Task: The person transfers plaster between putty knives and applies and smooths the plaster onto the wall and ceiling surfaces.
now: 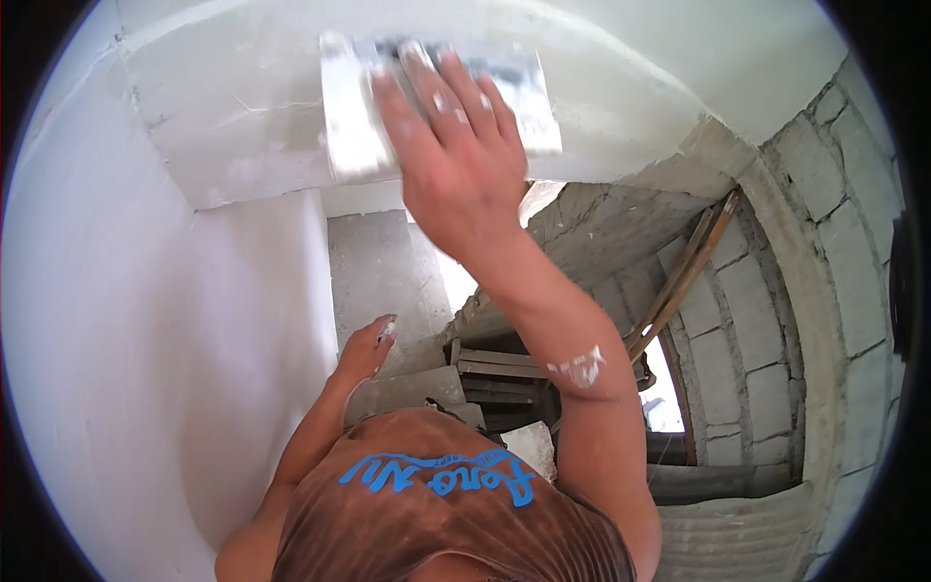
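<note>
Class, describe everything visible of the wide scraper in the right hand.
The wide scraper is a thin, roughly rectangular plate, apparently metal, whitish with darker grey patches near the upper edge. It looks slightly blurred. The right hand covers its middle, fingers lying across it, hiding any handle. It sits broadside before the pale plastered surface; whether they touch is unclear.

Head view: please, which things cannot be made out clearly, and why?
All in the head view:
Middle of the wide, white-smeared metallic blade: hidden beneath the bare right hand.
What the bare left hand holds, if anything: curled fingers, too small.
Dark object by the grey block wall: cut off by right rim.
</note>
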Demonstrator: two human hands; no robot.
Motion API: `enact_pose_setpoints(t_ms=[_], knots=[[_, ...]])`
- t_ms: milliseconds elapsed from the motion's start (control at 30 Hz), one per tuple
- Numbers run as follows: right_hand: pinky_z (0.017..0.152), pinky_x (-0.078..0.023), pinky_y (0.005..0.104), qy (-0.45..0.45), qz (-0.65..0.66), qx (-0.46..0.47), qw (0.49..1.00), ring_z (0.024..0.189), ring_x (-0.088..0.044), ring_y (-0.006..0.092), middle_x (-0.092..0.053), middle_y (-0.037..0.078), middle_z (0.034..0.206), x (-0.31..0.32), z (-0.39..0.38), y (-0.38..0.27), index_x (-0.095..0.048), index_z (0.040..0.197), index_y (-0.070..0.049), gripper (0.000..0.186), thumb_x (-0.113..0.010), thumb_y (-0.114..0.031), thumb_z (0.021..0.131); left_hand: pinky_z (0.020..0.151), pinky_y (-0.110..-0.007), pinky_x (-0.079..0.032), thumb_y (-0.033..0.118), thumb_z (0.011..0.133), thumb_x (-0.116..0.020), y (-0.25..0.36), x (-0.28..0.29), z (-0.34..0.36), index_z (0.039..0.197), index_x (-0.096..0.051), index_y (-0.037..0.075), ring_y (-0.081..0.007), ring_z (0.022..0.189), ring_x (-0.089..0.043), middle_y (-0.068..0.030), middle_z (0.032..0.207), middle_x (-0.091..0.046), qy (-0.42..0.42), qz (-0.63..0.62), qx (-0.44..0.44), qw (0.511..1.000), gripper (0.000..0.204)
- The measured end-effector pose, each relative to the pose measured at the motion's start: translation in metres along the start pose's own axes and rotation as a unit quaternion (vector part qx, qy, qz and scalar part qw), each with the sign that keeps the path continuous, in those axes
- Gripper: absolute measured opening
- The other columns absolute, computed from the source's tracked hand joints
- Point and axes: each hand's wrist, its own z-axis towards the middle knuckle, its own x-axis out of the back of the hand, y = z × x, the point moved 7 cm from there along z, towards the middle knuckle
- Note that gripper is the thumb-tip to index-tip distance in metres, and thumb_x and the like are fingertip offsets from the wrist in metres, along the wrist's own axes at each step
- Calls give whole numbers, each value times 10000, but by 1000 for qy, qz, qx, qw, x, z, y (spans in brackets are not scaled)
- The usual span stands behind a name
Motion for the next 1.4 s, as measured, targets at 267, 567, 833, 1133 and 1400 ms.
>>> enact_pose_setpoints(t_ms=[267,567,833,1133,1400], knots=[[959,-427,502,-164,87,-52,981,1202,-553,322,-613,143,1292,-65,-98,-53,-597,1303,-73,480,-555,-63,824,724,-409,-506,247,970,-588,11,-9,2,1343,-539,51,-339,708,-655,-220,862,-675,-80,-39,155,984,425],[900,-498,434,-86,101,-421,898,1025,-616,365,-653,178,1056,32,-242,106,-619,1224,-23,446,-715,-74,791,471,-277,-426,199,966,-605,-25,-9,1,1361,-535,24,-95,509,-509,-100,808,-691,-19,-142,188,972,438],[898,-477,408,118,-60,-583,801,1034,-645,372,-680,220,1123,117,-207,332,-616,1225,22,390,-606,-228,926,438,-278,-417,173,965,-600,-33,-14,-16,1365,-523,-4,-102,492,-508,-79,775,-656,-21,-166,211,963,444],[797,-508,439,47,-59,-632,771,855,-673,390,-699,232,899,88,-217,337,-654,1013,55,345,-639,-194,774,396,-274,-398,165,976,-579,-71,-7,-36,1385,-498,1,-111,478,-500,-88,779,-634,-4,-188,264,946,449],[795,-528,437,31,88,-533,841,836,-669,405,-688,227,911,9,-158,160,-641,1078,48,355,-672,-144,781,410,-276,-416,185,985,-566,-55,-13,42,1384,-491,-5,-115,490,-510,-96,791,-644,-53,-171,191,965,448]])
